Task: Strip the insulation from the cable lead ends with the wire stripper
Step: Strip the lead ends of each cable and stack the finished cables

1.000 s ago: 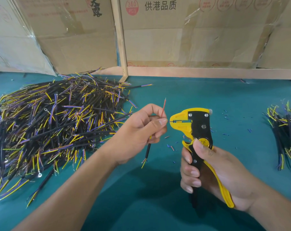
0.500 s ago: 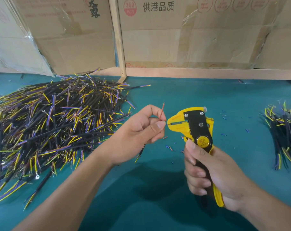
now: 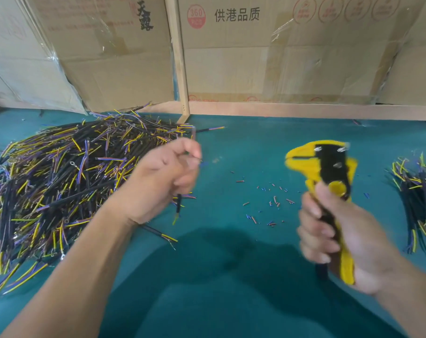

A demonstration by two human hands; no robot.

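Observation:
My left hand (image 3: 162,181) pinches a short black cable (image 3: 178,206) between thumb and fingers. One thin lead pokes up past the fingertips, and the black sheath hangs below the palm. My right hand (image 3: 338,240) grips the handles of a yellow and black wire stripper (image 3: 325,172), held upright with its jaws pointing left. A wide gap of green mat separates the jaws from the cable. Both hands are blurred by motion.
A big heap of black cables with yellow and purple leads (image 3: 56,181) covers the left of the green mat (image 3: 231,276). A smaller bundle (image 3: 416,201) lies at the right edge. Bits of stripped insulation (image 3: 272,203) are scattered between my hands. Cardboard boxes (image 3: 255,57) stand behind.
The hands have pulled apart: my left hand moved left with the cable, and my right hand carried the stripper to the right. The lead no longer sits at the jaws.

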